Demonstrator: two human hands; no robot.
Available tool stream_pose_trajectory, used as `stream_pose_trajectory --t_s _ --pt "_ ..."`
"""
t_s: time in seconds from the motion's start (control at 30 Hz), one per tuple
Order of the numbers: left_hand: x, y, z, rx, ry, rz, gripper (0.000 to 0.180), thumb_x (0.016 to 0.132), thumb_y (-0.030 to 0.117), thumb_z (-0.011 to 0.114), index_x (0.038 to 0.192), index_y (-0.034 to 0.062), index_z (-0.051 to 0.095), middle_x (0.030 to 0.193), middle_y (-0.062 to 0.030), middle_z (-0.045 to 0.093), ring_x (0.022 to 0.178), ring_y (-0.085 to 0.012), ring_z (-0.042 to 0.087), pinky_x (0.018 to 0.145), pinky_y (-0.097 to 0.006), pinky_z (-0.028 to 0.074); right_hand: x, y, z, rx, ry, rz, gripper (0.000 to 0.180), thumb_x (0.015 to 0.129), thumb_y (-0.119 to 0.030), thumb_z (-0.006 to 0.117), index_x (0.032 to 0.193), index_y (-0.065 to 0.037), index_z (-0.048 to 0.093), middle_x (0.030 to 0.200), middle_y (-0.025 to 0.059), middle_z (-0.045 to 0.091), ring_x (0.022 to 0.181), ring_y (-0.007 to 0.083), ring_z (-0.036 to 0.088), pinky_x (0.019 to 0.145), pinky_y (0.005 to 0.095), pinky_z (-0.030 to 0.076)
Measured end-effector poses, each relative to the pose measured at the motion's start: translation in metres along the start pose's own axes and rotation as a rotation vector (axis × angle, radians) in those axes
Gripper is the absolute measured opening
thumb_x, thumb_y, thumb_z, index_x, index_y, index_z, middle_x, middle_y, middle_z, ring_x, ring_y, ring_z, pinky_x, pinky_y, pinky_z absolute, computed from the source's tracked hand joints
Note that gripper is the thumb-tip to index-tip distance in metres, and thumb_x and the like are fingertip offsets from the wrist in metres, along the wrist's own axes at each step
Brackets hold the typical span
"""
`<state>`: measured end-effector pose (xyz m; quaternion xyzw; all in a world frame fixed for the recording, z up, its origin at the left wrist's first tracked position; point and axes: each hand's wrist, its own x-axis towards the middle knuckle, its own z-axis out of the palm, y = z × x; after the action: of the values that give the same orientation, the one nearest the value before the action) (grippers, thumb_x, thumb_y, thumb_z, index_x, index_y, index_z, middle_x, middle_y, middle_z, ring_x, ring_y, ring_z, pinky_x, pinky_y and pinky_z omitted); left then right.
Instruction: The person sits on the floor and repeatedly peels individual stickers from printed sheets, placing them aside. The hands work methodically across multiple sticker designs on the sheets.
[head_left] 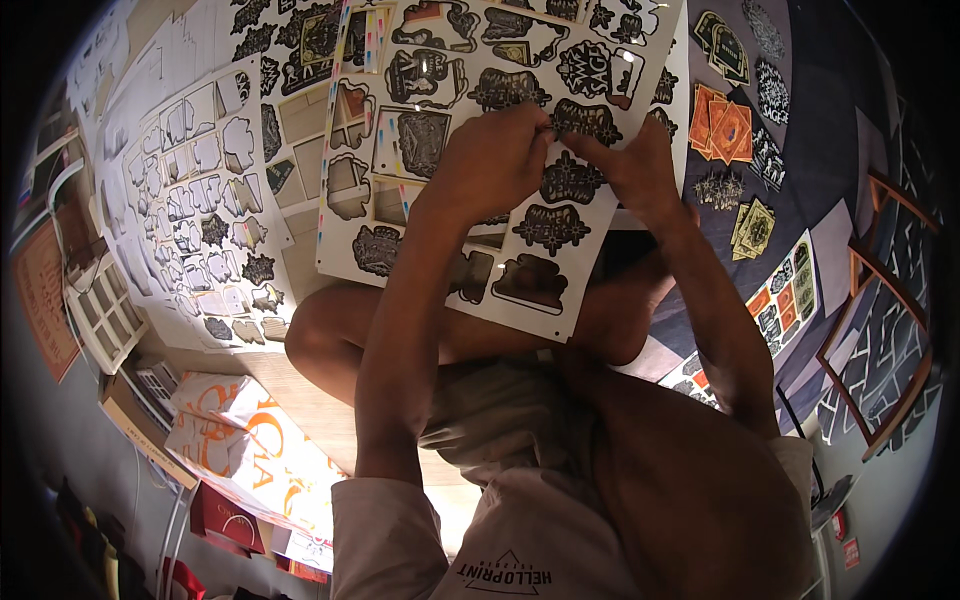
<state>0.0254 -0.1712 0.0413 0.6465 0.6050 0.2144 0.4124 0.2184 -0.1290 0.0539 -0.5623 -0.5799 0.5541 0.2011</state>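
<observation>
A large white sheet of die-cut stickers [535, 318] lies tilted across my lap, with black ornate shapes and several cut-out gaps. My left hand [490, 160] is over its upper middle, fingertips pinched together at the edge of a black sticker [588, 122]. Whether that sticker's edge is lifted cannot be made out. At the sheet's right side is my right hand [640, 175]. Its thumb reaches in over the sheet toward my left fingertips, and its other fingers are partly hidden at the sheet's edge. Below both hands sit more black stickers [570, 178].
Leftover cut sheets [150, 160] spread out on the left. On dark cloth at right lie piles of orange stickers [722, 125], green stickers [720, 45] and yellow stickers [753, 228]. A printed strip [790, 300] and a wooden frame [880, 360] are farther right; a printed bag [240, 430] is lower left.
</observation>
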Motion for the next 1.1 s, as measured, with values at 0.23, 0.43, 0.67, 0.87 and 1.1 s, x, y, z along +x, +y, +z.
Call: stream_pose_trajectory --t_s 0.23,0.43,0.67,0.87,1.1 --pt "0.006 0.001 0.000 0.011 -0.006 -0.033 0.016 0.096 0.017 0.061 0.104 0.0027 0.061 0.085 -0.0192 0.068 0.085 -0.0403 0.066 0.074 -0.048 0.051 0.007 0.006 0.002 -0.036 0.028 -0.077 0.042 0.078 -0.017 0.082 0.111 0.005 0.066 0.095 0.0134 0.075 0.080 0.0173 0.073 0.072 0.0309 0.059" --pt "0.004 0.007 0.004 0.086 0.025 -0.057 0.019 0.096 0.020 0.060 0.104 0.0029 0.061 0.087 -0.0193 0.069 0.087 -0.0393 0.067 0.077 -0.048 0.052 0.002 0.003 0.006 -0.075 0.078 -0.087 0.040 0.078 -0.016 0.081 0.109 0.005 0.068 0.095 0.0133 0.076 0.080 0.0181 0.073 0.073 0.0313 0.058" --pt "0.004 0.010 0.012 0.192 0.046 -0.051 0.023 0.094 0.023 0.061 0.103 0.0019 0.059 0.087 -0.0193 0.070 0.082 -0.0388 0.069 0.076 -0.049 0.054 0.001 0.001 0.013 -0.095 0.153 -0.085 0.037 0.076 -0.017 0.079 0.106 0.004 0.070 0.092 0.0144 0.076 0.079 0.0190 0.074 0.074 0.0330 0.058" --pt "0.004 0.008 0.021 0.247 0.103 -0.038 0.023 0.090 0.022 0.063 0.102 0.0029 0.057 0.085 -0.0191 0.070 0.077 -0.0397 0.069 0.072 -0.050 0.054 0.001 0.004 0.016 -0.122 0.186 -0.136 0.036 0.075 -0.019 0.080 0.101 0.005 0.070 0.090 0.0153 0.076 0.078 0.0216 0.073 0.074 0.0350 0.058" --pt "0.004 0.006 0.028 0.269 0.214 0.038 0.018 0.085 0.017 0.063 0.089 0.0011 0.056 0.076 -0.0192 0.068 0.064 -0.0381 0.068 0.066 -0.050 0.055 0.003 0.009 0.016 -0.151 0.197 -0.110 0.038 0.074 -0.021 0.081 0.099 0.005 0.070 0.089 0.0149 0.075 0.077 0.0226 0.073 0.075 0.0367 0.057"
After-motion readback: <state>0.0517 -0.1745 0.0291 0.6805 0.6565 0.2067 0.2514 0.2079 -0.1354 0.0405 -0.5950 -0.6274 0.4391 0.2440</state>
